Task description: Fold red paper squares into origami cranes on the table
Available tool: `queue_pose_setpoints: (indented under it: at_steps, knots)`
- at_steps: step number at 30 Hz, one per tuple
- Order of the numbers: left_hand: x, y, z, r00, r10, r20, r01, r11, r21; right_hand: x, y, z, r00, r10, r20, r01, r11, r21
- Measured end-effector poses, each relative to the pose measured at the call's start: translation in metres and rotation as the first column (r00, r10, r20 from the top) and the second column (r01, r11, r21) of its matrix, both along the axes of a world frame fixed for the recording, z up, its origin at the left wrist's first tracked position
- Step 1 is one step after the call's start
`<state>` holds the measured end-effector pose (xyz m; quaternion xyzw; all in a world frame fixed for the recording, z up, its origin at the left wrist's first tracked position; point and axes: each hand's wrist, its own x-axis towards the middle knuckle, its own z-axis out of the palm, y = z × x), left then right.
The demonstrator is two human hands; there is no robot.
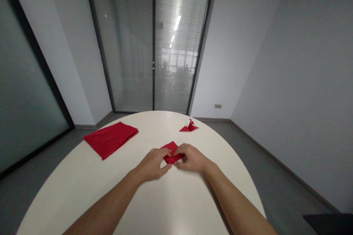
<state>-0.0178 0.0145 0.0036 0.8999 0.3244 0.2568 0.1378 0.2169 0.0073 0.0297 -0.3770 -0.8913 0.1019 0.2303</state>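
A small folded piece of red paper (172, 151) lies on the white round table (176, 198) in front of me. My left hand (153, 163) rests on its left side, fingers curled and pressed on the paper with the thumb below it. My right hand (191, 158) presses on its right side, fingers bent onto the fold. Both hands hide the lower part of the paper.
A stack of red paper sheets (110, 138) lies at the table's left. A finished red paper crane (189, 126) stands at the far right of the table. Glass doors with blinds (153, 44) close the room behind. A dark object (329, 223) shows at bottom right.
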Motion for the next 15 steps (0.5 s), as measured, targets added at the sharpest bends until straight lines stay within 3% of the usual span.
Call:
queue_pose_setpoints:
  at_steps: [15]
  knots:
    - [0.0018, 0.0024, -0.0008, 0.999, 0.04, 0.022, -0.039, 0.998, -0.048, 0.0009, 0.0003, -0.0034, 0.999, -0.048, 0.014, 0.049, 0.998, -0.036]
